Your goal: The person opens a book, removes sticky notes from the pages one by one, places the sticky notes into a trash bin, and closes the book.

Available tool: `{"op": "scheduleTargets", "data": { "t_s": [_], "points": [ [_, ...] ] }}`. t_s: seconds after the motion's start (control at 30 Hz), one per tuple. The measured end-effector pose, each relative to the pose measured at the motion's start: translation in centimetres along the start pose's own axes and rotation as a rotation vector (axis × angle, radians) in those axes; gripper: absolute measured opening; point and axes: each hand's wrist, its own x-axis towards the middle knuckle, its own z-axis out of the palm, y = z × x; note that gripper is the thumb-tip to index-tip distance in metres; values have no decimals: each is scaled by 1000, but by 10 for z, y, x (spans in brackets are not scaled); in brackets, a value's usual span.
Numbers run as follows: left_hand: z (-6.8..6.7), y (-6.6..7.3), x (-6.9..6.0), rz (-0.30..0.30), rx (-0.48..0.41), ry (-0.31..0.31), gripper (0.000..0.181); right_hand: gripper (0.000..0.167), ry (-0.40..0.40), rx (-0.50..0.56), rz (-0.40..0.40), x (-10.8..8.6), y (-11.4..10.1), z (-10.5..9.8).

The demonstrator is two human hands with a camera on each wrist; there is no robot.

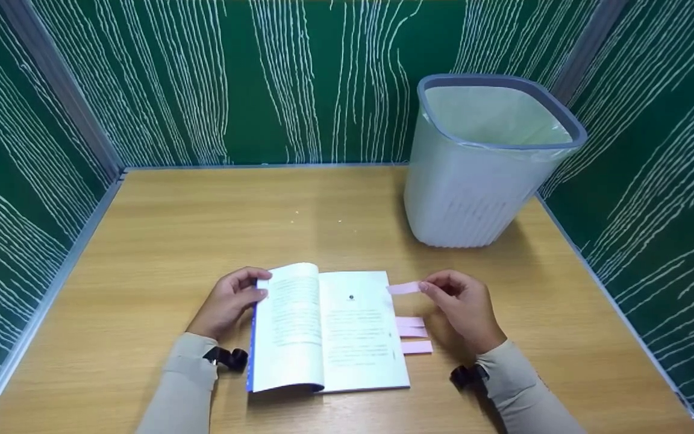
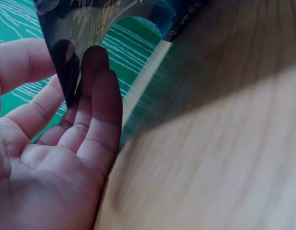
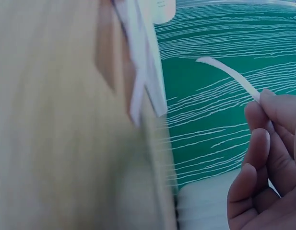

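An open book (image 1: 359, 337) lies on the table with its left pages curving up. My left hand (image 1: 229, 304) grips the left edge, thumb on the page side and fingers behind the dark cover (image 2: 73, 33), as the left wrist view shows. Between thumb and index finger, my right hand (image 1: 461, 304) pinches a pink paper strip (image 1: 404, 288) near the upper right page edge. In the right wrist view the strip (image 3: 229, 72) bends slightly, its far end free of the book. Lower down, more pink strips (image 1: 416, 347) stick out from the book's right side.
A white waste bin (image 1: 467, 193) with a grey rim and a liner stands at the back right of the wooden table (image 1: 202, 223). Small white specks lie near the table's middle. Green panels (image 1: 323, 84) with white lines enclose the back and both sides.
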Motion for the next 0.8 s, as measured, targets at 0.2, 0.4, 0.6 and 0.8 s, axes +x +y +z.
{"op": "scheduleTargets", "data": {
  "t_s": [0.2, 0.4, 0.6, 0.8],
  "points": [
    [0, -2, 0, -5, -22, 12, 37, 8, 9, 54, -94, 1, -2, -5],
    [2, -5, 3, 2, -36, 11, 37, 7, 62, 89, -169, 6, -14, -15],
    [2, -4, 2, 7, -26, 17, 38, 9, 108, 5, -251, 13, -32, -28],
    [1, -4, 1, 4, -36, 24, 38, 10, 123, -44, -364, 21, -50, -42]
  ]
}}
